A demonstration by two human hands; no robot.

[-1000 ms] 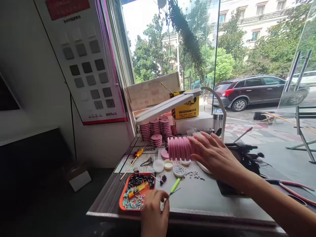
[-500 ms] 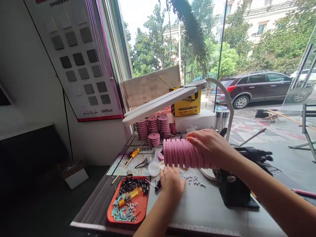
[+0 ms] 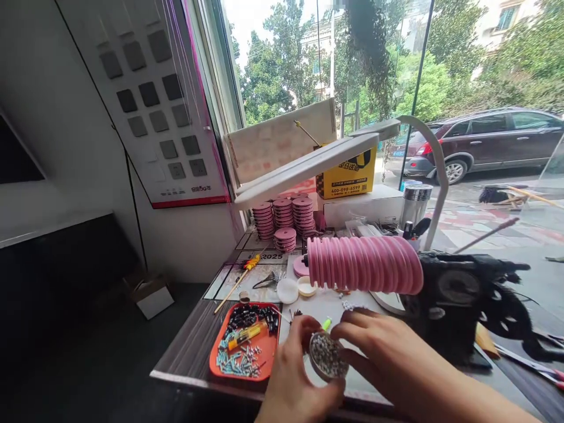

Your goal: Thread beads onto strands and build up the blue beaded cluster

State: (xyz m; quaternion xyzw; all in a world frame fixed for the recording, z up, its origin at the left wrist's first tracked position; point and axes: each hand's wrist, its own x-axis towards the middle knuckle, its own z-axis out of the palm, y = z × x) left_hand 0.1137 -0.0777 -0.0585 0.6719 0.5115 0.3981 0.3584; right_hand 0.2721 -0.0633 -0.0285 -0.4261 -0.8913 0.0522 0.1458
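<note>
My left hand (image 3: 293,373) is wrapped round a small round tub (image 3: 328,356) full of tiny silvery beads, tilted towards me at the table's front. At the tub's far right rim are the bent fingers of my right hand (image 3: 379,346); their tips are partly hidden. Just beyond the hands, a row of pink spools (image 3: 363,264) sits on the shaft of a black hand-cranked winder (image 3: 458,305). Some small pale beads (image 3: 350,305) lie on the table behind my right hand. A bright green piece (image 3: 326,324) shows behind the tub.
Left of my hands stands an orange tray (image 3: 215,364) with black parts, screws and a yellow tube. Stacked pink spools (image 3: 282,217) are at the back. A white lamp (image 3: 317,161) arches over the table. Round white lids (image 3: 287,291) lie mid-table; scissors (image 3: 533,364) at the right.
My right hand has left the pink spools on the winder and come down to the tub. My left hand has moved nearer and now holds the tub of beads. The view has shifted.
</note>
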